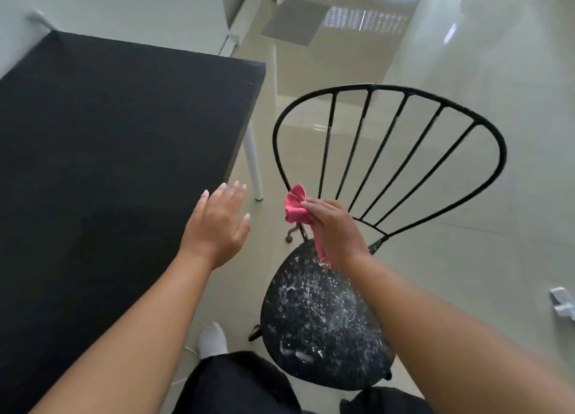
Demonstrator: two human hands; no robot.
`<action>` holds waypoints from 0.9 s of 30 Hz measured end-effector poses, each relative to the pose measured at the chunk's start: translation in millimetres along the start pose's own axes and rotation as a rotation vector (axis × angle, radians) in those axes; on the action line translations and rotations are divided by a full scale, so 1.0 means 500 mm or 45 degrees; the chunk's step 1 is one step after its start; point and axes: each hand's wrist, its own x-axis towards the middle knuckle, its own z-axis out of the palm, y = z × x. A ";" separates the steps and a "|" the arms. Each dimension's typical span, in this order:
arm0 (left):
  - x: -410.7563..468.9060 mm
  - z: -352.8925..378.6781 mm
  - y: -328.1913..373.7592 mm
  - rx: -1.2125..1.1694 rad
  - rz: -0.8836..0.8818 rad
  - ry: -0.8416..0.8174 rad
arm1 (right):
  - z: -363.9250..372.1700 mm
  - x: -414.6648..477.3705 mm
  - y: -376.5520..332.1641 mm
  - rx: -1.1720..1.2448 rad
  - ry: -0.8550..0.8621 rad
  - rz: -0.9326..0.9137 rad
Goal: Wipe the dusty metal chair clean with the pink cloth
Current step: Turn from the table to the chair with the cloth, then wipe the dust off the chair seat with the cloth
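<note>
A black metal chair [385, 152] with a fan-shaped barred back stands right of centre. Its round seat [314, 320] is speckled with white dust. My right hand [337, 230] is shut on the pink cloth [295, 205], holding it above the back edge of the seat, near the lower left end of the backrest. A strip of cloth hangs down under my palm toward the seat. My left hand [217, 227] hovers open, fingers spread, over the gap between the table and the chair, touching nothing.
A black-topped table [118, 152] with a white leg [253, 168] fills the left side, close to the chair. Glossy pale tiled floor [485, 258] lies around it. A small white object [563, 304] sits at the right edge. My socked foot [213, 340] stands by the seat.
</note>
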 end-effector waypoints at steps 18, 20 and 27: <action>0.064 0.267 0.216 0.002 0.309 -0.323 | -0.018 -0.123 0.370 0.172 0.064 0.693; 0.057 0.312 0.221 -0.014 0.289 -0.351 | 0.009 -0.125 0.401 0.162 0.032 0.697; 0.036 0.468 0.229 0.022 0.285 -0.388 | 0.121 -0.132 0.489 0.152 -0.031 0.653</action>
